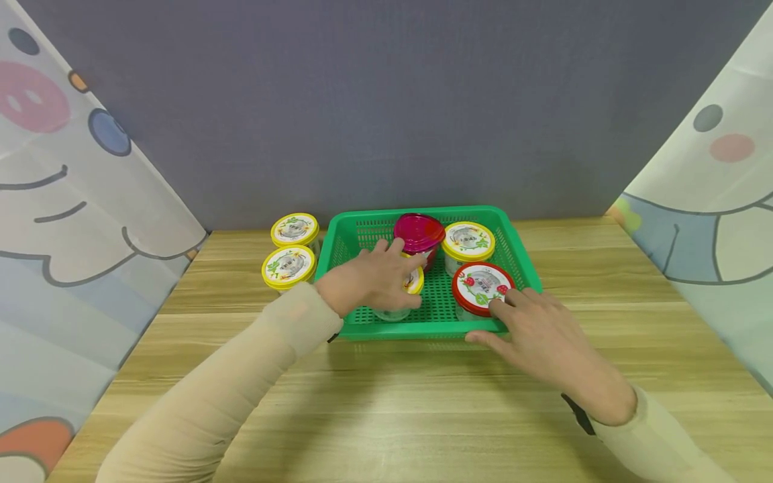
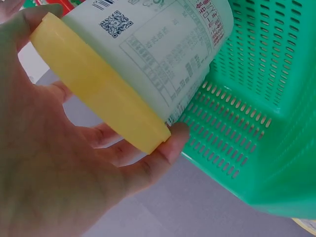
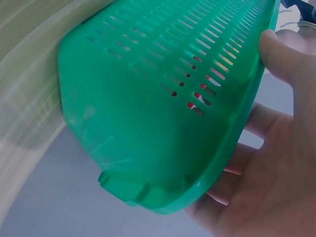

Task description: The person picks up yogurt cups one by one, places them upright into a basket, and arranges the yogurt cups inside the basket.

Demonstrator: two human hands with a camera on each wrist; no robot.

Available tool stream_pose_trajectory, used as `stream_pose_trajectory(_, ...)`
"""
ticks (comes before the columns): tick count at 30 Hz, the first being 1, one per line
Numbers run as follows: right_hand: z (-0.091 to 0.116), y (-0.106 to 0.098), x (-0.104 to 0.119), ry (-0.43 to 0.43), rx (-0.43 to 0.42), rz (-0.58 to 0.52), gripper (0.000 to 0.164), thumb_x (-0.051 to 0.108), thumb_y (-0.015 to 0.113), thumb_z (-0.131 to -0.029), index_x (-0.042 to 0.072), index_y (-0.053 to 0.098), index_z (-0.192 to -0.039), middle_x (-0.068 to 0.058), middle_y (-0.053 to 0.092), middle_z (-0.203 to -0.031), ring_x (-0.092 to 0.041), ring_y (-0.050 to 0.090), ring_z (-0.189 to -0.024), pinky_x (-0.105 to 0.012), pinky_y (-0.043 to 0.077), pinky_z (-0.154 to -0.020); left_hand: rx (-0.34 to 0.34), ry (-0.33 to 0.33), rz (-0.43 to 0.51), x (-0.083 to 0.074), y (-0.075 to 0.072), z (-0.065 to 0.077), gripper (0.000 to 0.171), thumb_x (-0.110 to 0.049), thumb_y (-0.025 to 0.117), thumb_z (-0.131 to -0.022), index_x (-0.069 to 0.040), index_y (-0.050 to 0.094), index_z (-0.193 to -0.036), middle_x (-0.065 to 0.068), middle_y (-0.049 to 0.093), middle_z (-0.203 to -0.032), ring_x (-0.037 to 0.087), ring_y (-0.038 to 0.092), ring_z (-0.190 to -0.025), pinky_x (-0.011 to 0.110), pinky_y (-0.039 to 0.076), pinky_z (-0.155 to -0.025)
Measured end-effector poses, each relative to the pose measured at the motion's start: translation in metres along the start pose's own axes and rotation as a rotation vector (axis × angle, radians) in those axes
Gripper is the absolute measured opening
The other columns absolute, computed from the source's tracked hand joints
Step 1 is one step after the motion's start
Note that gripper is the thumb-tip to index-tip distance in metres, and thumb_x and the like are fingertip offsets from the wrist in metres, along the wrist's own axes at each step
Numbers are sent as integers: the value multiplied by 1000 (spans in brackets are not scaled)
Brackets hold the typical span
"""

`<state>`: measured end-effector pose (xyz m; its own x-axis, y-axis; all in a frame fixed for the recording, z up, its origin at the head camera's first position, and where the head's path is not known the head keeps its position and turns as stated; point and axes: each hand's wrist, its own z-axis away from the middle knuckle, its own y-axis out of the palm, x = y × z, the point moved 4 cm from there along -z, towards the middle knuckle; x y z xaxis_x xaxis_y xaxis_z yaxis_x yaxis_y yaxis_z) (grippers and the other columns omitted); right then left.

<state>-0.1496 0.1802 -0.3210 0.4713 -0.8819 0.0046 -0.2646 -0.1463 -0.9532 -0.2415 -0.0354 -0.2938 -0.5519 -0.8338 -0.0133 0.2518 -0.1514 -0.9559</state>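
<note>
My left hand (image 1: 383, 276) is over the left part of a green perforated basket (image 1: 329, 251). Its fingers and thumb grip a tub by its yellow lid (image 2: 98, 81); the white printed body (image 2: 158, 49) shows below, and in the head view the hand covers much of this tub. My right hand (image 1: 537, 332) holds the basket's front rim near the right corner, thumb outside and fingers over the edge. Close to those fingers stands a red-lidded tub (image 1: 480, 287) with strawberries on its label. Also in the basket are another yellow-lidded tub (image 1: 468, 243) and a tilted magenta container (image 1: 419, 231).
Two yellow-lidded tubs (image 1: 294, 229) stand on the wooden table (image 1: 374, 402) just left of the basket. A grey panel (image 1: 386, 107) rises behind, and cartoon-printed sheets (image 1: 48, 221) flank both sides.
</note>
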Motion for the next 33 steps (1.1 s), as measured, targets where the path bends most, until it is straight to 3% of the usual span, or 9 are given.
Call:
stream_pose_trajectory(5, 0, 0, 0, -10, -16, 2, 51, 62, 72, -85, 11, 66, -92, -1, 57, -82, -24, 57, -77, -46, 51, -73, 14, -12, -29, -4, 1, -3, 71, -55, 55, -95, -30, 33, -158, 13, 37, -147, 33, 39, -125, 57, 43, -101)
stream_pose_trajectory(18, 0, 0, 0, -8, -24, 1, 52, 62, 73, -84, 11, 66, -92, -1, 57, -83, -25, 58, -80, -48, 52, -75, 67, 6, -19, -16, 1, -14, 64, -55, 56, -96, -30, 35, -151, 16, 24, -161, 42, 28, -144, 61, 36, -109)
stream_pose_trajectory(24, 0, 0, 1, -4, -21, -1, 51, 60, 75, -84, 11, 67, -93, -1, 57, -83, -25, 58, -79, -49, 52, -76, 92, -6, -1, -19, 3, -19, 66, -56, 57, -95, -30, 35, -151, 16, 23, -162, 38, 31, -140, 53, 48, -99)
stream_pose_trajectory(33, 0, 1, 2, -14, -32, 2, 49, 58, 77, -83, 11, 67, -91, -2, 57, -81, -24, 57, -77, -45, 51, -71, 134, 4, -36, -29, 5, -22, 77, -61, 57, -95, -32, 26, -160, 15, 27, -157, 35, 35, -135, 46, 54, -90)
